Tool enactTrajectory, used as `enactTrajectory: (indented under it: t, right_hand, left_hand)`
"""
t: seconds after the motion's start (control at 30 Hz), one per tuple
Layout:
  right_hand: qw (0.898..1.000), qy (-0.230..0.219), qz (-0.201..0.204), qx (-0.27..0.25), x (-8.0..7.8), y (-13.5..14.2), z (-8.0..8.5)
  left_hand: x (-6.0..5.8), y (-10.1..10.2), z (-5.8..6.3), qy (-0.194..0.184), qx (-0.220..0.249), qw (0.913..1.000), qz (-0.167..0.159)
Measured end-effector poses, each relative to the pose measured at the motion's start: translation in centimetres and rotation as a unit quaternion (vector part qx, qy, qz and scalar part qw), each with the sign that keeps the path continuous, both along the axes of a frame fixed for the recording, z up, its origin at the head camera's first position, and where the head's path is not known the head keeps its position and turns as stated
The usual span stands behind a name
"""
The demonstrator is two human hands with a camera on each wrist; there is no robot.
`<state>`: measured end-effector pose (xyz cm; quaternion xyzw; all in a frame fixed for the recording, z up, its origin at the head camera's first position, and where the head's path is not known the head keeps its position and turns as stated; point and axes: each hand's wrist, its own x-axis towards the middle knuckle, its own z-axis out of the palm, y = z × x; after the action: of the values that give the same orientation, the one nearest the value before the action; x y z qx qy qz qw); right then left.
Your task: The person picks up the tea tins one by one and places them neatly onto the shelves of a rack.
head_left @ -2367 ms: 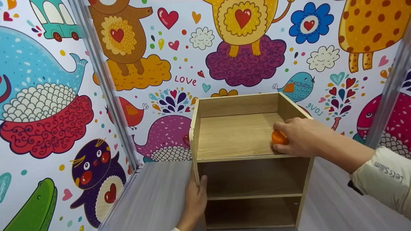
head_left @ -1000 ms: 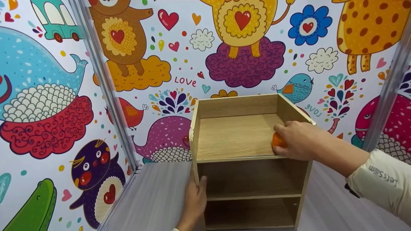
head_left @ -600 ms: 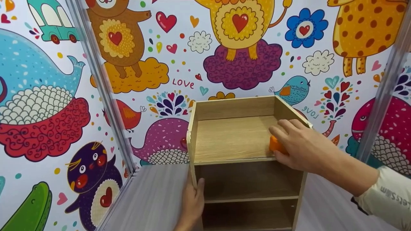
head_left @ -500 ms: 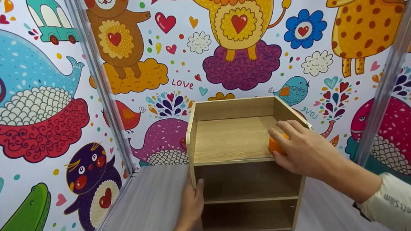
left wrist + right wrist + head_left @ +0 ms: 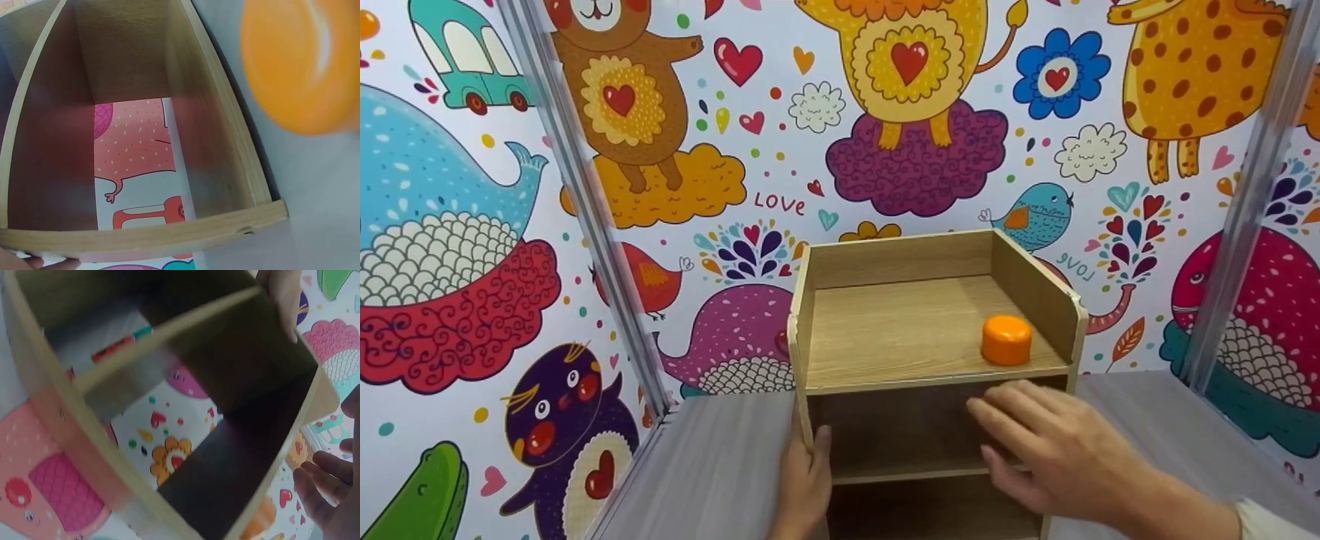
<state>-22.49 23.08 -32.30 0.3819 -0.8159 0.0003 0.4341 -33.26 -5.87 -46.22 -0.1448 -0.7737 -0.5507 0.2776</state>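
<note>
A small wooden shelf unit with a raised rim round its top stands upright on the table. An orange cylinder with a rounded top edge sits on its top board, near the front right corner. My left hand grips the unit's left side panel, thumb at the front edge; its other fingers are mostly hidden behind the panel. My right hand is in front of the unit, below the cylinder and apart from it, fingers loosely bent with nothing in them. In the right wrist view, its fingertips point towards the unit.
A grey table lies on both sides of the unit. Behind stands a wall printed with cartoon animals, with metal posts at its corners. In the left wrist view, a large orange rounded object appears close up beside the unit.
My right hand has let go of the orange cylinder and moved down towards me, leaving it standing on the top board. My left hand keeps its hold on the side panel.
</note>
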Motion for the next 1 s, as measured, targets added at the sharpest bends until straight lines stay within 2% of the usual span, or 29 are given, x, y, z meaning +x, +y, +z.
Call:
enactTrajectory:
  t: [0.23,0.43,0.57,0.7,0.87,1.0]
  right_hand:
    - [0.998,-0.068,-0.011,0.006,0.8,-0.6,-2.8]
    - [0.992,-0.119,-0.017,0.031,0.8,-1.2,-5.1]
    - [0.987,-0.149,-0.003,0.059,0.6,-1.2,-6.7]
    - [0.982,-0.168,0.003,0.086,0.3,-0.9,-8.2]
    - [0.973,-0.199,-0.016,0.114,0.1,-0.7,-9.5]
    - [0.970,-0.219,-0.019,0.108,0.0,-0.6,-10.7]
  left_hand:
    - [0.2,0.0,-0.2,-0.017,0.011,0.9998,-0.003]
    - [0.1,0.0,0.1,-0.005,0.010,0.9998,-0.016]
    - [0.0,0.1,0.1,0.002,0.013,0.9997,-0.021]
    - [0.1,0.1,0.2,-0.002,0.013,0.9997,-0.019]
    - [0.2,0.0,0.2,-0.005,0.012,0.9998,-0.016]
    - [0.2,0.0,0.2,-0.014,0.016,0.9996,-0.020]
